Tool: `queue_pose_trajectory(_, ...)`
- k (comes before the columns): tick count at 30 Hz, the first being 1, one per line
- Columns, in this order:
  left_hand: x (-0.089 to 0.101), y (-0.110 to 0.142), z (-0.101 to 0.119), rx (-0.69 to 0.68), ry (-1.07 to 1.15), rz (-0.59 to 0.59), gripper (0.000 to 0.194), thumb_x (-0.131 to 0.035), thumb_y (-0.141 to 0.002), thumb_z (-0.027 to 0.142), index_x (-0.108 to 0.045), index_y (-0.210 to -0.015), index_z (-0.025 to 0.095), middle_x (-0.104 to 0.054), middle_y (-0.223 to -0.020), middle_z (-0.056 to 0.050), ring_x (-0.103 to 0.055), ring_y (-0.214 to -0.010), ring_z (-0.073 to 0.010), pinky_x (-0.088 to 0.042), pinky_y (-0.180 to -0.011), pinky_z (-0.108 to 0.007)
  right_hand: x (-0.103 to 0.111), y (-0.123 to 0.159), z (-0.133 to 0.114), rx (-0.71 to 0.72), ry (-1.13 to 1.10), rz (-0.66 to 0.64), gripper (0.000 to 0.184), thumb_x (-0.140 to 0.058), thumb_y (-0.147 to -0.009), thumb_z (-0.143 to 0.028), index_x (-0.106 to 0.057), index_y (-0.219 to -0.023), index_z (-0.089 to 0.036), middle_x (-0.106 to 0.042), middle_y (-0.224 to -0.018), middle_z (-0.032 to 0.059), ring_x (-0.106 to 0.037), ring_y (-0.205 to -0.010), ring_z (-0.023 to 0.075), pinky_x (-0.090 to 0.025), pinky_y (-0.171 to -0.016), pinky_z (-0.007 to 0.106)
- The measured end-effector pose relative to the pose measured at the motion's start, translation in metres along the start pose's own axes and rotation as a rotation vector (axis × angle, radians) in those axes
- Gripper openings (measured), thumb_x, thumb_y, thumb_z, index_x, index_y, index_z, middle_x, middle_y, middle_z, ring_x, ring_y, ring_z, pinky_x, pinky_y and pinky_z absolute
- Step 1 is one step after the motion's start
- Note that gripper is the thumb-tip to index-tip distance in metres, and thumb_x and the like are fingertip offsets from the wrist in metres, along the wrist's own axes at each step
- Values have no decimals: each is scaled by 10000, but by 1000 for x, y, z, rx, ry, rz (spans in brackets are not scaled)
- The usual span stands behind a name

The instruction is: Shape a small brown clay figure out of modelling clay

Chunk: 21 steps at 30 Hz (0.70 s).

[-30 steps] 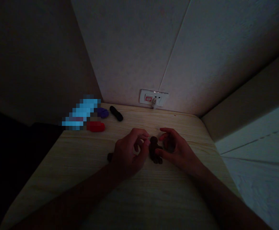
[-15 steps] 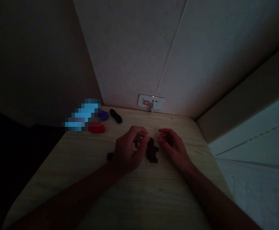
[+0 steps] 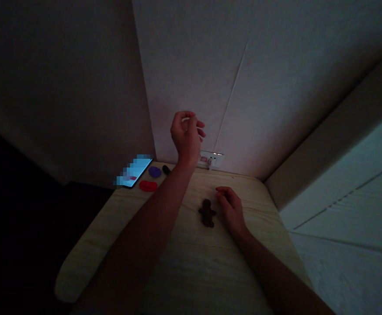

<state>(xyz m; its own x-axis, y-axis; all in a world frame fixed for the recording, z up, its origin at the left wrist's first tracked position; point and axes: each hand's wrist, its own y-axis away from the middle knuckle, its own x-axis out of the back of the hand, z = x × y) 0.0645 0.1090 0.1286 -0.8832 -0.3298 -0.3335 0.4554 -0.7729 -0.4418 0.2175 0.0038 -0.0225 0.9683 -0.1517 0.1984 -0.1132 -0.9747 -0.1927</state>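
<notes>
My left hand (image 3: 187,134) is raised above the table in front of the wall. Its thumb and index fingertips meet in a pinch while the other fingers are loosely bent; anything between the tips is too small to make out. On the tabletop lies a small dark brown doll-shaped figure (image 3: 207,213) with a round head and stubby limbs, apparently of modelling clay. Just right of it rests my right hand (image 3: 231,207), loosely curled, thumb and index slightly apart, holding nothing visible and not touching the figure.
At the back left of the wooden table (image 3: 197,271) are a red lump (image 3: 148,186), a purple lump (image 3: 154,171) and a black piece (image 3: 166,169) partly behind my left forearm. A lit phone (image 3: 135,173) stands by the left edge. A wall socket (image 3: 212,160) holds a plug.
My left hand has risen from beside the brown figure to in front of the wall, baring the figure's left side. My right hand stays beside it. The view has tilted slightly.
</notes>
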Motion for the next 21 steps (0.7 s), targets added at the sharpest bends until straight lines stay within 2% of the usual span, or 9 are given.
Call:
queue_pose_trajectory(1,-2,-12,1,-18,-5,7,66,-454,-1015,256,-480,-958,236,-625,-736,22,-555,-497,-86,-377,-418,-196,0,0,1,6,3,11,230,-604,-866,-389,-647,-1001,-207,-664,-850,26,-614,-812,218,-508,-750,343)
queue_pose_trajectory(3,4,-30,-1,-131,-144,-81,138,-391,-1038,307,-501,-997,235,-623,-740,6,-553,-515,-102,-387,-433,-208,1,-1,3,15,8,23,237,-607,-866,-408,-655,-983,-208,-663,-841,29,-611,-803,222,-508,-734,342)
queue_pose_trajectory(4,13,-37,-4,-214,-294,-187,202,-341,-1048,324,-517,-1021,228,-626,-748,-7,-555,-530,-112,-401,-449,-216,2,-1,4,17,8,27,241,-609,-868,-420,-658,-977,-210,-664,-838,30,-611,-802,225,-508,-727,341)
queue_pose_trajectory(5,25,-42,-7,-294,-484,-353,281,-274,-1058,338,-529,-1052,220,-633,-765,-17,-566,-551,-118,-423,-476,-219,2,-1,5,18,7,28,246,-612,-870,-431,-661,-971,-212,-667,-835,32,-611,-799,228,-507,-719,342)
queue_pose_trajectory(9,84,-51,-20,-355,-744,-748,171,-562,-923,309,-666,-872,184,-673,-702,-16,-622,-609,-150,-483,-595,-255,2,-1,4,13,-10,21,269,-648,-865,-464,-682,-956,-213,-678,-806,31,-603,-765,233,-497,-686,346)
queue_pose_trajectory(11,111,-50,-25,-381,-871,-981,71,-654,-819,223,-711,-833,183,-717,-755,-24,-662,-703,-174,-511,-692,-279,1,-1,3,10,-20,26,270,-662,-857,-469,-687,-942,-214,-685,-809,34,-605,-775,238,-494,-691,352)
queue_pose_trajectory(13,132,-46,-30,-409,-975,-1161,127,-680,-761,152,-739,-869,186,-753,-898,-53,-685,-860,-205,-521,-805,-301,2,0,2,8,-25,39,266,-671,-851,-468,-687,-931,-215,-693,-828,42,-610,-798,247,-494,-704,359)
queue_pose_trajectory(17,151,-35,-43,-452,-1115,-1368,175,-696,-767,107,-732,-921,181,-744,-1070,-101,-641,-1060,-252,-484,-953,-357,4,1,2,16,-21,57,279,-670,-858,-478,-685,-941,-212,-702,-864,58,-619,-823,255,-506,-749,380)
queue_pose_trajectory(21,149,-33,-49,-465,-1166,-1421,61,-650,-891,150,-693,-932,167,-725,-1047,-85,-630,-1062,-247,-464,-992,-417,4,2,2,29,-8,73,294,-663,-863,-500,-678,-935,-215,-696,-863,57,-625,-825,259,-519,-761,387)
